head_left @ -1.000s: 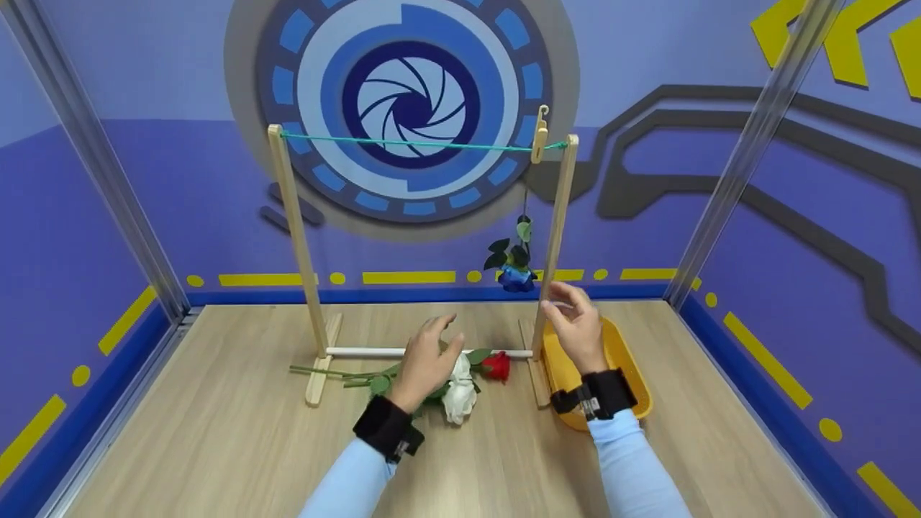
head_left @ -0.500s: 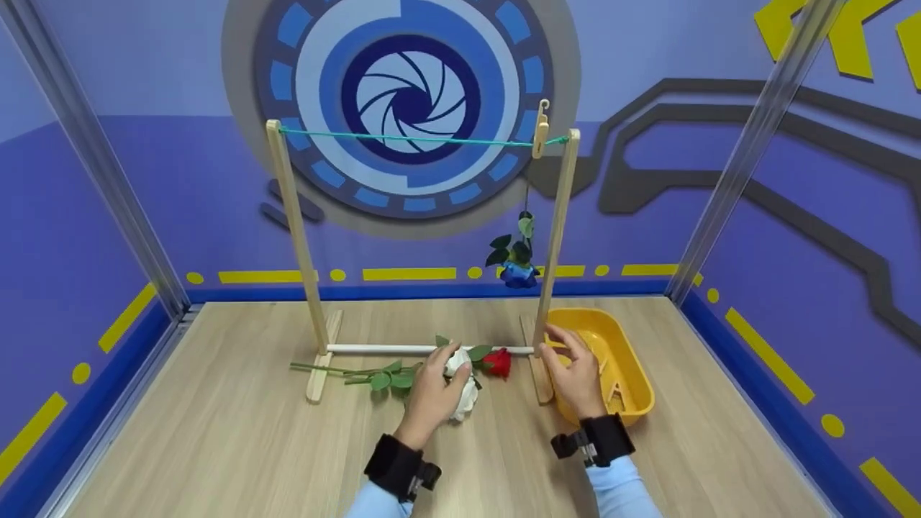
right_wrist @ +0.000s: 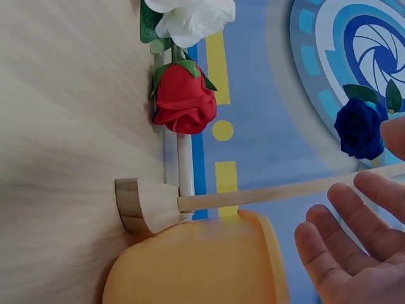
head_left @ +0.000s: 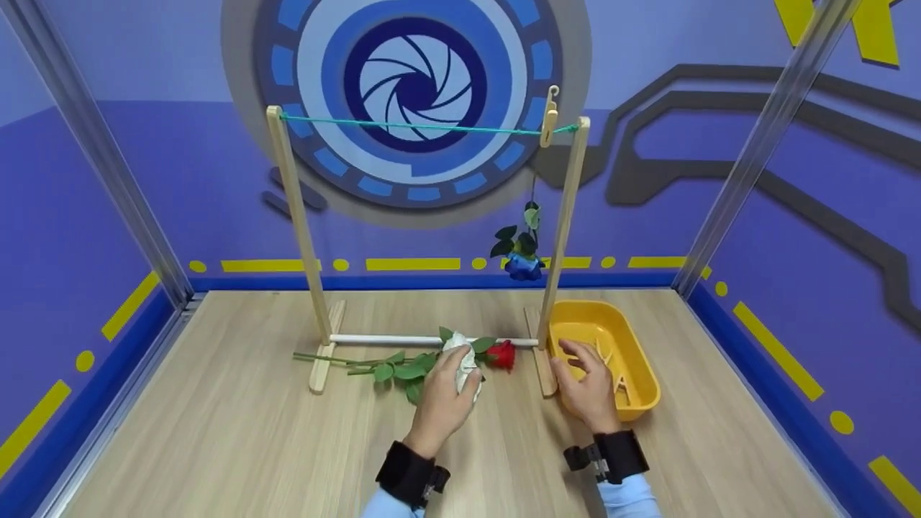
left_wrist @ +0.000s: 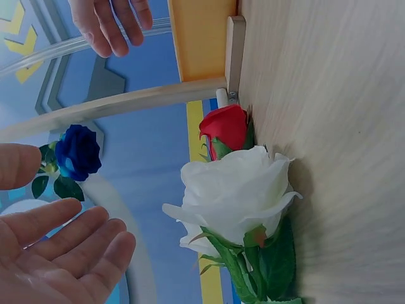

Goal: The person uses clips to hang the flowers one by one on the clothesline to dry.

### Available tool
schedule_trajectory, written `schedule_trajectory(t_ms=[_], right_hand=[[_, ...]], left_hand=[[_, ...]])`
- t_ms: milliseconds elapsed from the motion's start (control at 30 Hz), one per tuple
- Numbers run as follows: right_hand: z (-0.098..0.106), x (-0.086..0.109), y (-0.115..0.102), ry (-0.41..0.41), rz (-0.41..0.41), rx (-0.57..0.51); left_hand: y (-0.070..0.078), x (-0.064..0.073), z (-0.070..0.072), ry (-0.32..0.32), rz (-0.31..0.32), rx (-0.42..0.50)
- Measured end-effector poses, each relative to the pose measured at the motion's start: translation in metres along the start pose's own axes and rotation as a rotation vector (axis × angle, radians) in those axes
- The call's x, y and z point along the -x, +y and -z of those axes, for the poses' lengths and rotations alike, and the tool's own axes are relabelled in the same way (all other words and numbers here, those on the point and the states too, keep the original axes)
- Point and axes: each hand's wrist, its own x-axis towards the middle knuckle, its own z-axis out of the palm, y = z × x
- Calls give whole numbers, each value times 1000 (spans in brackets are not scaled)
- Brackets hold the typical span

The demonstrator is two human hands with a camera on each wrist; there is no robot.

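My left hand [head_left: 445,403] hovers over the white roses [left_wrist: 234,190], fingers loosely bent and thumb apart; in the left wrist view a gap shows between hand and petals. A red rose [head_left: 501,355] lies just beyond, and the green stems [head_left: 338,360] stretch left across the table. My right hand [head_left: 588,388] is above the left side of the yellow basket [head_left: 653,385], fingers relaxed and holding nothing. Inside the basket are wooden clothespins [head_left: 622,392]. A blue rose [head_left: 524,265] hangs head down below a clothespin [head_left: 549,129] on the green string [head_left: 403,125].
A wooden frame stands behind the flowers, with a left post [head_left: 296,216], a right post [head_left: 565,223] and a white crossbar [head_left: 388,339] near the table. Its right foot [head_left: 545,374] is close beside the basket. Printed wall panels [head_left: 180,180] enclose the wooden table [head_left: 237,432].
My left hand has come down and slightly right over the white roses. The right hand has lowered from beside the post to the basket. The head view has shifted a little.
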Motion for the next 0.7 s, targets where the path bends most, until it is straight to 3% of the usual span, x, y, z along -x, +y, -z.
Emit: schedule_trajectory(t_ms=[300, 533, 700], right_hand=[[12, -5, 5, 17, -1, 102], [30, -6, 7, 12, -155, 228], [42, -4, 11, -4, -213, 347]], left_hand=[[9, 6, -12, -44, -59, -70], [15, 11, -26, -70, -108, -116], [20, 15, -37, -69, -152, -135]])
